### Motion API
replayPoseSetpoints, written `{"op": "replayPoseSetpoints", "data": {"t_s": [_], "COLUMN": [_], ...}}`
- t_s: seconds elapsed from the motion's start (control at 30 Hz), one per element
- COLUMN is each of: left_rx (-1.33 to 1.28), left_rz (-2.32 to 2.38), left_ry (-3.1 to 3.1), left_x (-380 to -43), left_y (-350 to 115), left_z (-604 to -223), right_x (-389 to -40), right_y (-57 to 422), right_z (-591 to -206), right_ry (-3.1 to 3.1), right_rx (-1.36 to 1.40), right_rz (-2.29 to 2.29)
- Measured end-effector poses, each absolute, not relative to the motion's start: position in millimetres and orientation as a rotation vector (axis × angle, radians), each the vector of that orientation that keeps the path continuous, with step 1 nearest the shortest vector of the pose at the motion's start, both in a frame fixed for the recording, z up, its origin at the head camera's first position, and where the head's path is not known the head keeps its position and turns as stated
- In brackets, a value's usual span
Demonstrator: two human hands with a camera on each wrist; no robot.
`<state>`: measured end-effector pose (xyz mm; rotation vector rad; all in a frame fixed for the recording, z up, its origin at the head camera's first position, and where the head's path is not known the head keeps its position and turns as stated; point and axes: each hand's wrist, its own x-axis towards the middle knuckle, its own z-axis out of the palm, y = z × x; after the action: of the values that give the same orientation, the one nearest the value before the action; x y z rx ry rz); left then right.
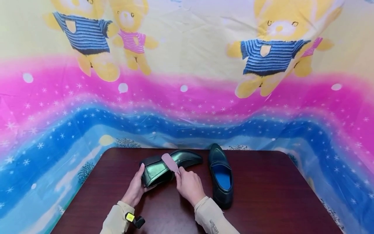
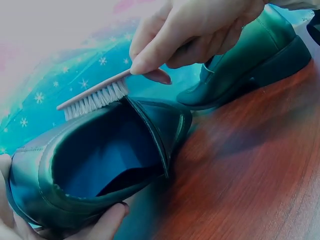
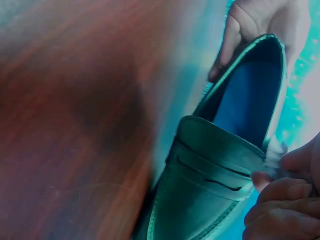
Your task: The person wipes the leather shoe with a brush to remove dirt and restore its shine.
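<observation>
A dark green loafer [image 1: 157, 171] lies tilted on its side, its toe pointing right. My left hand [image 1: 135, 189] grips it by the heel, thumb on the upper side and fingers underneath. In my right hand [image 1: 190, 186] is a small brush [image 1: 169, 162] with a pink back, pinched by its handle. White bristles [image 2: 95, 103] run along the outer side of the shoe, close to the opening, in the left wrist view. The right wrist view shows the loafer's penny strap [image 3: 210, 180] and blue insole [image 3: 245, 105], with the brush partly hidden behind the fingers.
A second loafer [image 1: 215, 191] stands upright just right of my right hand, toe toward the back edge. Both shoes are on a dark reddish-brown table [image 1: 271, 188]. A patterned cloth [image 1: 187, 97] with bears and snowflakes hangs behind and around it.
</observation>
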<state>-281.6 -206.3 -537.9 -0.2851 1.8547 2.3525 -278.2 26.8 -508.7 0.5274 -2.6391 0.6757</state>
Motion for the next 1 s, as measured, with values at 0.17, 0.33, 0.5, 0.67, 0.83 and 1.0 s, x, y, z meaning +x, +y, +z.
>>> {"op": "replayPoseSetpoints", "data": {"t_s": [0.17,0.33,0.5,0.67,0.83,1.0], "left_rx": [-0.307,-0.325,-0.312,-0.319,-0.331,-0.301], "left_rz": [2.311,2.280,2.305,2.304,2.291,2.289], "left_ry": [1.891,1.951,1.972,1.961,1.964,1.957], "left_x": [-281,-279,-279,-278,-278,-280], "left_y": [-204,-201,-201,-201,-203,-204], "left_z": [-536,-535,-533,-534,-534,-532], "right_x": [-276,-268,-261,-261,-267,-277], "right_y": [26,16,0,-5,4,23], "right_z": [-504,-503,-506,-512,-510,-505], "right_ry": [-2.636,-2.613,-2.606,-2.573,-2.562,-2.593], "right_rx": [0.509,0.624,0.782,0.761,0.668,0.505], "right_rz": [0.697,0.795,0.835,0.747,0.652,0.626]}}
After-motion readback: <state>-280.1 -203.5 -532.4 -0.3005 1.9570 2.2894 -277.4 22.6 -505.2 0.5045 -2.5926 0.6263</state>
